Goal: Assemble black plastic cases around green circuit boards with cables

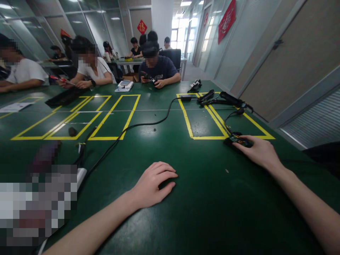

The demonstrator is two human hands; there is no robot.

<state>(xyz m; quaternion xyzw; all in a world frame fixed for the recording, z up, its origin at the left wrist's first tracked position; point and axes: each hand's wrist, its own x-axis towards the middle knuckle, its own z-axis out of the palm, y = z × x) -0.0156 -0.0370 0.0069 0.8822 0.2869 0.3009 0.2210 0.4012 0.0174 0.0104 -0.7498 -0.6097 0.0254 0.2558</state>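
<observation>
My left hand (156, 184) rests on the green table (191, 212), fingers loosely bent, thumb apart, nothing in it. Farther right, my right hand (259, 150) has its thumb and fingers around a small black device with a bare circuit board and coloured wires (242, 141). The device sits low at the table, by the near end of a yellow tape outline (209, 137). From it, a thin black cable (226, 122) leads up to black tube-like parts (232, 99) lying near the far right. My palm and fingers cover part of the device.
A long black cable (148, 124) crosses the table to an inline box (186, 98). Yellow tape rectangles (107, 138) mark the left side. A black tray (63, 97), a white device (124, 85) and a small dark lump (72, 131) lie there. Several people sit beyond; blurred items are at lower left.
</observation>
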